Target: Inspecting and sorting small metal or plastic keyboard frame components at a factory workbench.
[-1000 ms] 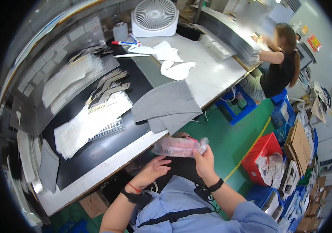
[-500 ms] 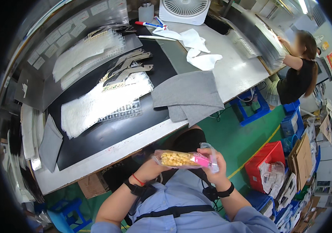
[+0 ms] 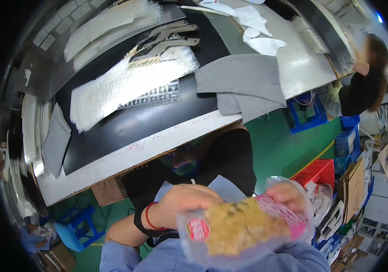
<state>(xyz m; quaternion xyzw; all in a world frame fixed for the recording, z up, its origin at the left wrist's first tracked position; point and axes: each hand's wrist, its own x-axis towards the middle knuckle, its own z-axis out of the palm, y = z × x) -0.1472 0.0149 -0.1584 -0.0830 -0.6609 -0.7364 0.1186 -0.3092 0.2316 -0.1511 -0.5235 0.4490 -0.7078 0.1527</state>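
Observation:
A clear plastic snack bag [image 3: 239,226] with yellow chunky food inside is raised close in front of me, blurred by motion. It bears a pink label at its right end and a round red sticker at its left. My left hand [image 3: 187,201] grips the upper left part of the bag, its fingertips partly hidden behind it. At the upper right corner, my right hand [image 3: 287,195] has its fingers closed on the plastic; the rest of that hand is behind the bag.
The worktable carries a stack of white keyboard-like sheets [image 3: 126,86], a folded grey cloth [image 3: 244,81] and crumpled white paper [image 3: 262,43]. A red crate [image 3: 314,174] stands on the right, a blue stool [image 3: 78,226] at lower left. A co-worker [image 3: 366,77] is at the far right.
The snack bag has come up closer to my head and turned, so its broad face now shows. Both hands moved with it, still holding on. My view has tilted lower.

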